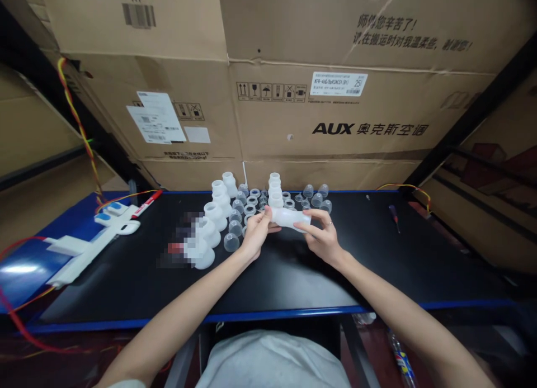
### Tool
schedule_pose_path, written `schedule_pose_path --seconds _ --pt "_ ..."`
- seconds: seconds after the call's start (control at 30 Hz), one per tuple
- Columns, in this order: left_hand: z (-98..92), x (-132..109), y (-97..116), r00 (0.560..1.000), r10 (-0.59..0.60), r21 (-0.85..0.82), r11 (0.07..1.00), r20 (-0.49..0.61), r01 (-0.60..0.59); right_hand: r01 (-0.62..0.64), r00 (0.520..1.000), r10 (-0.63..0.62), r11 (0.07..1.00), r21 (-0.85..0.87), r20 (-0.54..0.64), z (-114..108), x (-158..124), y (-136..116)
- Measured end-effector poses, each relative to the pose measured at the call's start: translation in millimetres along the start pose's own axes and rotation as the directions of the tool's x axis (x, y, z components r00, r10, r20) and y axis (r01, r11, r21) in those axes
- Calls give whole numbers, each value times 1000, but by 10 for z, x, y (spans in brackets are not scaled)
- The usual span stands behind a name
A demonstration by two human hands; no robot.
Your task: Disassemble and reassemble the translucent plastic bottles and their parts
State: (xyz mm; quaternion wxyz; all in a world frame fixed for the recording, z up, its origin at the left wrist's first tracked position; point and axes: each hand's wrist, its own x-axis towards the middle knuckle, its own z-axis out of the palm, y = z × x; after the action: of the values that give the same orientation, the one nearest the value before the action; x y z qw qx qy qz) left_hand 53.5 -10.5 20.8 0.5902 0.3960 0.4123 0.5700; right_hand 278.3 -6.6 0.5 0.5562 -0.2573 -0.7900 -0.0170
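Note:
A white translucent baby bottle (288, 218) lies sideways in the air between my hands, over the black mat. My left hand (257, 232) grips its left end, thumb on top. Around its right end, the fingers of my right hand (324, 236) are curled; one of them wears a ring. Beyond it, a row of similar white bottles (274, 188) stands upright. To the left are another slanting row of white bottles (215, 214) and a line of clear dome caps (235, 227). Collar rings (287, 195) and small clear pieces sit between the rows.
More clear domes (318, 199) stand at the back right, near a screwdriver (394, 218). A white power strip (98, 240) with cables lies at the left. Cardboard (268, 119) walls the back. A blue edge (285, 313) borders the table front.

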Motion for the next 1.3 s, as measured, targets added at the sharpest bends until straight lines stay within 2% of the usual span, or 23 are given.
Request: schedule_pose_path --seconds 0.1,0.17,0.23,0.3,0.37,0.43,0.47,0.53,0.57,0.6,0.63,0.67,0.7,0.77,0.8,0.83,0.87,0.9,0.97,1.07,1.17,1.23,1.3 --pt "19 -30 63 997 72 13 997 -2 -72 -70 996 67 995 67 58 -43 22 -63" --pt "37 -50 107 994 103 22 994 32 -104 -282 955 263 948 145 135 -71 46 -113" --pt "44 -66 135 989 124 24 992 79 -126 -564 823 505 776 281 258 -78 73 -156" --pt "35 -75 150 980 160 29 986 116 -165 -778 626 633 465 423 455 -55 101 -185" --pt "19 -84 158 970 199 34 978 142 -205 -883 431 593 122 454 680 -11 127 -201" --pt "16 -108 161 960 220 34 973 173 -229 -908 277 489 -148 392 827 43 140 -213" --pt "24 -128 159 956 224 34 972 191 -235 -903 223 441 -243 354 869 72 138 -219" --pt "59 -179 143 949 213 34 973 231 -227 -894 173 386 -323 309 906 126 113 -234" --pt "82 -205 129 948 201 27 977 247 -214 -907 172 373 -301 294 912 150 93 -241" --pt "104 -226 112 949 183 11 981 258 -192 -931 188 373 -227 286 909 167 72 -244" --pt "123 -242 95 951 163 -11 986 261 -166 -954 230 393 -91 287 890 175 54 -240" --pt "136 -249 79 955 143 -33 990 259 -140 -952 305 432 106 288 849 171 44 -225" --pt "142 -249 66 960 129 -50 992 249 -120 -900 413 474 341 270 777 153 44 -194" --pt "133 -232 53 969 110 -57 993 219 -100 -651 667 500 751 106 553 76 74 -71" --pt "121 -219 52 974 104 -46 994 203 -96 -514 769 480 857 -37 422 18 97 21" --pt "107 -205 53 977 98 -28 995 191 -94 -425 831 462 887 -182 311 -48 119 131" --pt "91 -193 54 978 89 -2 996 188 -91 -388 861 463 865 -317 210 -120 133 253" --pt "75 -182 53 977 76 31 996 197 -84 -385 869 479 815 -434 128 -192 136 380" --pt "48 -165 42 969 39 98 993 245 -65 -401 843 532 717 -571 76 -327 107 619" --pt "16 -137 1 949 -12 149 988 316 -37 -436 774 614 693 -574 154 -450 30 852" --pt "-16 -108 -28 943 -28 160 987 333 -27 -524 789 603 759 -387 114 -447 29 857" --pt "-43 -106 -19 936 -16 212 975 350 -62 -586 802 596 797 -148 37 -393 83 742" --pt "-68 -129 8 918 32 325 930 396 -172 -624 780 626 771 130 29 -328 153 574"
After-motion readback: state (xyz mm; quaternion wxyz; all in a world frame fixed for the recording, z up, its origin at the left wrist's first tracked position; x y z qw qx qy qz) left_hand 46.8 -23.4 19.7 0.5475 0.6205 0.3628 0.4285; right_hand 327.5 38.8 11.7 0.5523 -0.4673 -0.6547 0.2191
